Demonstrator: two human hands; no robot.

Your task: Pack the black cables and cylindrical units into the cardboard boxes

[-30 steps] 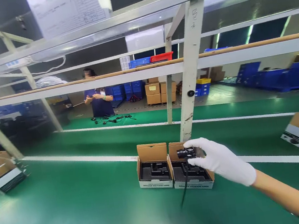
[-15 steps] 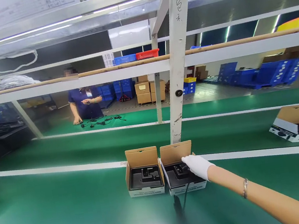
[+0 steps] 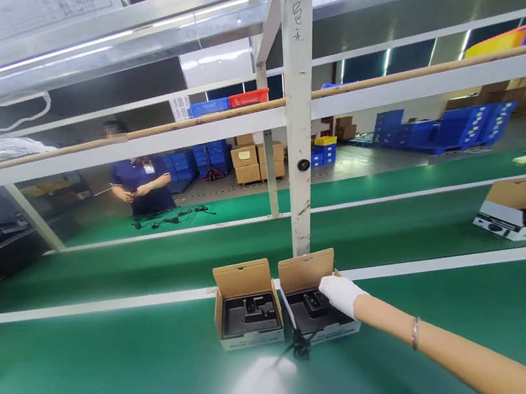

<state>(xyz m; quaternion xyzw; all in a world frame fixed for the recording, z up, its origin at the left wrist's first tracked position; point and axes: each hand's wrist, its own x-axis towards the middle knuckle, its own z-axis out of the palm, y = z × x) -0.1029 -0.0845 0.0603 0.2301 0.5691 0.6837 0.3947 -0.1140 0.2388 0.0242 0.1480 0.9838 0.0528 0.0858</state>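
Note:
My right hand point(image 3: 342, 296), in a white glove, reaches over the right side of the right open box point(image 3: 307, 272). Its fingers are curled together, and whatever they hold is hidden. A black molded tray with a raised middle part point(image 3: 314, 302) fills this box. At the box's front edge a bunched black cable point(image 3: 301, 345) is blurred. A smeared white shape below it appears to be my left hand point(image 3: 265, 391), gloved; its fingers cannot be made out. Close by on the left stands another open box point(image 3: 242, 280) with a similar black tray point(image 3: 234, 320).
A metal post point(image 3: 301, 204) rises behind the boxes, and a shelf rail point(image 3: 135, 137) crosses above. Another open box point(image 3: 525, 210) stands at the right on the green table point(image 3: 121, 369). Across the table a person point(image 3: 142, 182) stands behind several black cables point(image 3: 174, 218).
The black cable shows as a bunch at the right box's front instead of hanging down over it. A blurred white shape has appeared below. The view has shifted slightly; my right hand stays at the box.

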